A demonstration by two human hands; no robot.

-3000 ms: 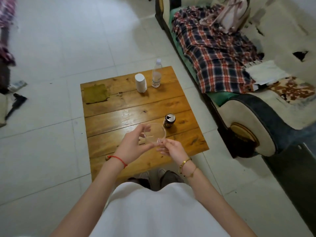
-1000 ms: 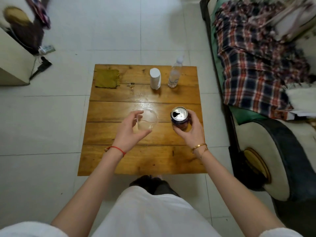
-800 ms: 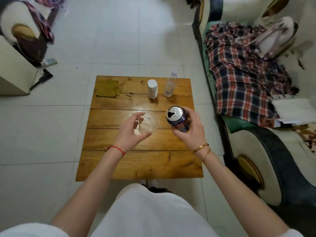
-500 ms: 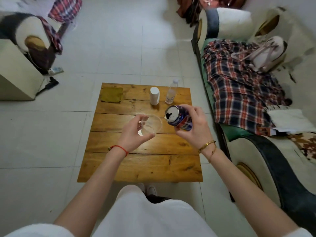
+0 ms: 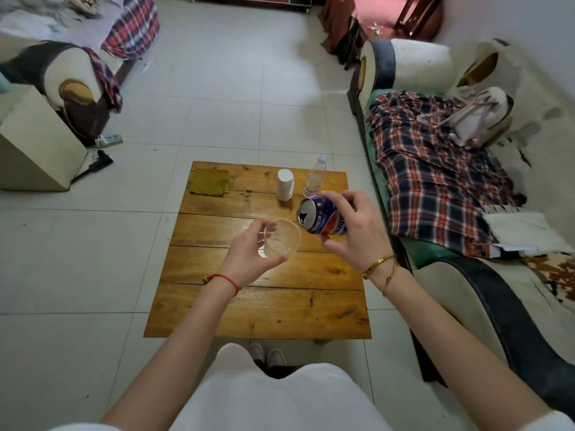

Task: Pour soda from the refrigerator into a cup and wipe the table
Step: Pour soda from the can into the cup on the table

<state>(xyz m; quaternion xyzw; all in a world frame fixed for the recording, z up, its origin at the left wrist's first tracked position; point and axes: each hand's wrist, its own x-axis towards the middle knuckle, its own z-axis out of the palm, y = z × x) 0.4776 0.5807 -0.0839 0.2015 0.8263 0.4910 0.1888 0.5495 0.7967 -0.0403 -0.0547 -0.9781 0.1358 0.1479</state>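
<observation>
Head view: my right hand (image 5: 351, 234) grips the tilted Pepsi can (image 5: 320, 215), my left hand (image 5: 252, 255) grips the clear cup (image 5: 281, 237) — seemingly empty; pouring and wiping remain.

one head-worn wide-angle view looks steeply down and forward from above the near edge of the wooden table (image 5: 258, 309), the sofa (image 5: 485, 293) at right.

Both arms forward, hands curled
</observation>
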